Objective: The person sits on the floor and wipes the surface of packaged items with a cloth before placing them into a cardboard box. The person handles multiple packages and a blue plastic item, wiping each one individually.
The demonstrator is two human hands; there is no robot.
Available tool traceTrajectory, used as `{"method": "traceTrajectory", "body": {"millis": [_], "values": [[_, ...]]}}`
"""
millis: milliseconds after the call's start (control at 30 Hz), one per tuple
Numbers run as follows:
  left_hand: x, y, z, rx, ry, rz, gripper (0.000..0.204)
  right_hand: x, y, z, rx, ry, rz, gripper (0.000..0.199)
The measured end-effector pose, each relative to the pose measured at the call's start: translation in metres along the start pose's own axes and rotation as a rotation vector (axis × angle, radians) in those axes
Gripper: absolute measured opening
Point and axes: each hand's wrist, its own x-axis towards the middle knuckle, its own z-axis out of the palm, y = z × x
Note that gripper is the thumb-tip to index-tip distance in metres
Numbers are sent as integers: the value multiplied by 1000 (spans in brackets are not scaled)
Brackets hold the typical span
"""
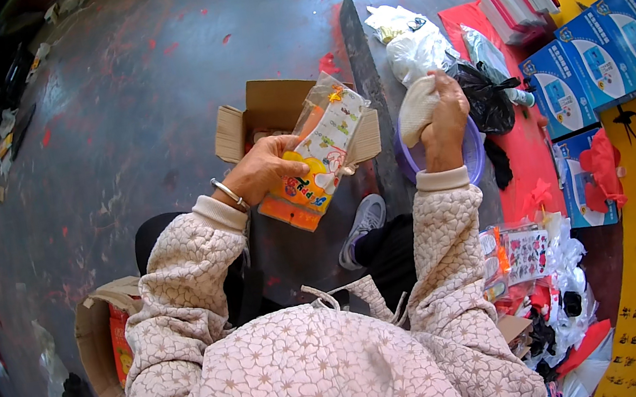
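Observation:
In my left hand (267, 169) is a flat, colourful printed packet (319, 152) in orange, yellow and white with a clear plastic sleeve, tilted up to the right. The fingers are closed on its left edge, above an open cardboard box (276, 100). My right hand (446, 120) grips a cream-coloured cloth (417, 108), folded or bunched into a pad. It hangs over a purple plastic basin (477, 151), whose inside is partly hidden by the hand and cloth. The cloth and the packet are apart.
White plastic bags (415, 48) and a black bag (488, 96) lie beyond the basin. Blue printed boxes (593, 60) stand at the right. Packaged sticker sheets (525, 252) lie near my right elbow. A second cardboard box (98, 340) sits on the floor at the left.

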Motion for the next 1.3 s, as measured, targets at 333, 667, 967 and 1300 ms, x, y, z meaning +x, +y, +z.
{"method": "traceTrajectory", "body": {"millis": [333,667,967,1300], "values": [[-7,13,19,158,-135,153,72,-54,26,64,-1281,-501,-775,17],[-6,12,6,69,-144,25,72,21,-9,-27,-976,-12,-392,16],[-6,13,-6,85,-229,-74,67,-31,-17,1,-435,-886,650,27],[5,23,-22,239,862,604,50,-35,0,21,-40,-427,240,21]]}}
